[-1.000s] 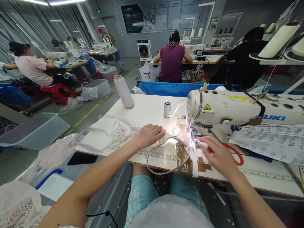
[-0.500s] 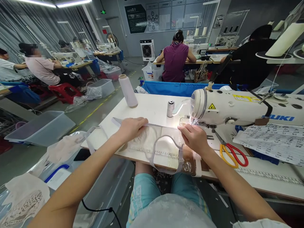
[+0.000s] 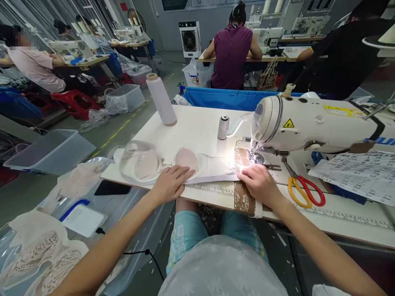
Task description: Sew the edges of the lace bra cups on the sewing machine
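A pale bra (image 3: 216, 166) lies spread along the front of the white sewing table, its two cups towards the left. My left hand (image 3: 173, 181) rests on its lower edge by one cup, fingers stretched out over the fabric. At the other end, my right hand (image 3: 259, 184) is closed on the bra's band, just in front of the lit needle area. The sewing machine (image 3: 286, 119) stands over that end; whether its foot touches the fabric I cannot tell. Part of the band is hidden under my right fingers.
Scissors (image 3: 305, 191) with red and yellow handles lie right of my right hand. A thread cone (image 3: 161, 98) and a small spool (image 3: 223, 127) stand behind the bra. Written sheets (image 3: 359, 174) lie at the right. Lace pieces (image 3: 40, 246) and a white device (image 3: 84, 218) are at lower left.
The bra has been turned and laid flat, with its cups now showing and its straps no longer hanging over the front edge. Both hands have come nearer the table's front edge.
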Tool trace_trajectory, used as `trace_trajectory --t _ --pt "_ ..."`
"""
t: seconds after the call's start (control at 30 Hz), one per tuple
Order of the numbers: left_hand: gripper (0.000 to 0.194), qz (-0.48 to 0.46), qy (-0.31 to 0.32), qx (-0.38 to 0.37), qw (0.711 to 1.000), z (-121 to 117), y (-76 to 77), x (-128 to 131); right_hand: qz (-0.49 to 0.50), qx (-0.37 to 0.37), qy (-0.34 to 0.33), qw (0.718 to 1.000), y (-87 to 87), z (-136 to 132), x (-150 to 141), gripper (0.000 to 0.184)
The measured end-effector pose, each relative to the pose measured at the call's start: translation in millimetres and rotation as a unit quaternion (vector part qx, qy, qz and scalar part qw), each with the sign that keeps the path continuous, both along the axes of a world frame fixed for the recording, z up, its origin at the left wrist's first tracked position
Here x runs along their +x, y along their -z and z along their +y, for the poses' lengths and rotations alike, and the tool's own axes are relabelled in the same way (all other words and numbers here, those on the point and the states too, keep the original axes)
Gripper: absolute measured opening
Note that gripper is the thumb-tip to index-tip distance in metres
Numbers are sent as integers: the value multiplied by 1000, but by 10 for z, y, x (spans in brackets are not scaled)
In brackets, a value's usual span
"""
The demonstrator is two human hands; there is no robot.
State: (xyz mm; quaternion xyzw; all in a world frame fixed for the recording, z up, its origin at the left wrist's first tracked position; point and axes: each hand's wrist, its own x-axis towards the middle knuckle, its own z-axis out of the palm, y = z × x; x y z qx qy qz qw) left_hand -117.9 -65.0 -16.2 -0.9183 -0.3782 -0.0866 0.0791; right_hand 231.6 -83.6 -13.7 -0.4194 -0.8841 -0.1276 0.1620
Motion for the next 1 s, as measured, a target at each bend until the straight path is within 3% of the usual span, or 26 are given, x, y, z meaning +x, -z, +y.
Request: trace_trajectory --t 0.13,0.27,0.43,0.53,0.63,0.77,0.87,1.0 --pt "47 -8 -8 -16 1000 -50 -88 30 16 -36 -10 999 -58 -9 3 28" --pt "47 -38 -4 2 999 -81 -67 62 52 -47 -2 998 -70 -29 -6 26" --pt "33 -143 15 53 988 -106 -18 110 116 -25 1 993 -89 -27 -141 24" --pt "28 -227 -12 56 972 -32 -92 104 141 -26 -17 990 -160 25 -316 22" --pt "27 -305 -96 7 947 138 -262 30 142 -43 -24 989 -263 129 -509 21" --pt "31 -320 -205 -145 913 499 -480 -85 136 -123 34 983 -377 356 -735 24" --pt "31 -293 -217 -233 901 860 -531 -70 127 -176 90 972 -412 589 -894 23" --pt "26 -273 -212 -279 896 1350 -498 5 104 -198 121 967 -392 959 -1103 21"
